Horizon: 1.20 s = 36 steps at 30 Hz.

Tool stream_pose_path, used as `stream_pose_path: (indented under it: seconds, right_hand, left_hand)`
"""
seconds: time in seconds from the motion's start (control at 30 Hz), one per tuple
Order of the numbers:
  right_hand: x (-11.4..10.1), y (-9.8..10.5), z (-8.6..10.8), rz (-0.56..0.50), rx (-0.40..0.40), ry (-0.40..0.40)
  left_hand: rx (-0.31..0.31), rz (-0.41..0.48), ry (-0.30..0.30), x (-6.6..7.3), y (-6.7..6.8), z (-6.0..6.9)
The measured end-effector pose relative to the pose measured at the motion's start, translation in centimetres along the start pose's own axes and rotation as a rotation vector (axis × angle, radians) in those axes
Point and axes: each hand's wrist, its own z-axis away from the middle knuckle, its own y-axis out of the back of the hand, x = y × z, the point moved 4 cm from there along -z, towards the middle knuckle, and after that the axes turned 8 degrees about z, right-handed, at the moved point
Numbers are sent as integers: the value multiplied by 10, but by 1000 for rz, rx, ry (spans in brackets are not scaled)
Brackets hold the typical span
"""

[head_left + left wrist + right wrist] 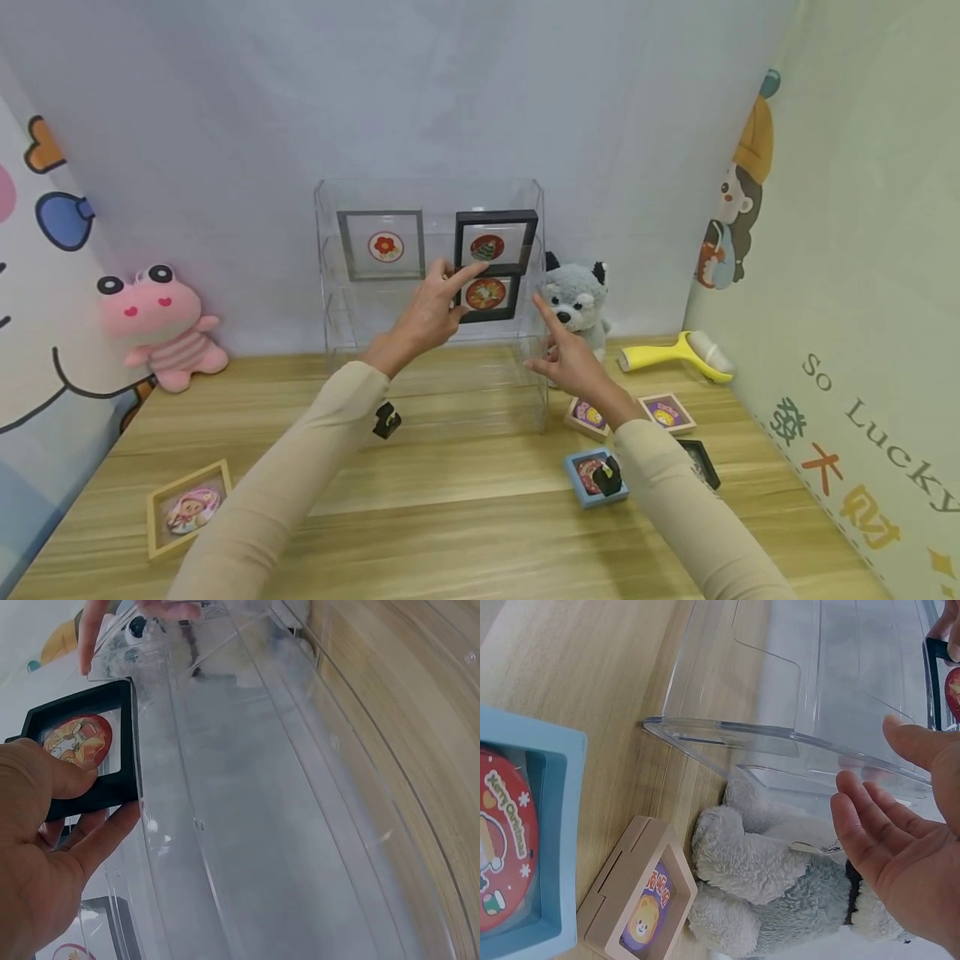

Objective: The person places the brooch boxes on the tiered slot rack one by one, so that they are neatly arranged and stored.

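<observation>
My left hand (431, 310) pinches a black square frame (131, 754) with a round red-and-orange picture, thumb in front and fingers behind. In the head view this frame stands just below another black frame (497, 216) with a tree picture, on the right of a clear tiered rack (431, 367). A grey frame (343, 247) with a red flower sits on the rack's upper left. My right hand (576, 367), fingers extended and holding nothing, is beside the rack's right side panel; whether it touches the panel I cannot tell.
Behind the right hand sits a grey plush dog (576, 292). A blue frame (596, 500), pinkish frames (604, 900), a dark frame (708, 467) and a yellow roller tool (652, 357) lie at right. At left are a pink plush (161, 312) and a wooden frame (153, 529).
</observation>
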Motion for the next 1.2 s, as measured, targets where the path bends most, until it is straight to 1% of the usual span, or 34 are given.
stream_pose_path:
  seconds: [0.2, 0.3, 0.47, 0.57, 0.73, 0.87, 1.03, 1.2]
  right_hand:
    - [0, 1, 0, -1, -6, -4]
    - [0, 1, 0, -4, -5, -7]
    - [1, 1, 1, -5, -4, -21]
    - [1, 1, 1, -1, -7, -16]
    - [0, 1, 0, -3, -9, -7]
    - [0, 1, 0, -7, -10, -8]
    - [0, 1, 0, -8, -12, -8]
    - [0, 0, 0, -12, -15, -13]
  left_hand:
    - [41, 22, 23, -1, -3, -2]
    - [55, 15, 30, -2, -3, -1]
    - [37, -9, 16, -2, -7, -1]
    - [34, 1, 29, -4, -10, 0]
    - [46, 26, 53, -7, -16, 0]
    - [53, 55, 75, -9, -17, 1]
    - [60, 67, 90, -9, -18, 2]
    - [42, 75, 97, -8, -20, 2]
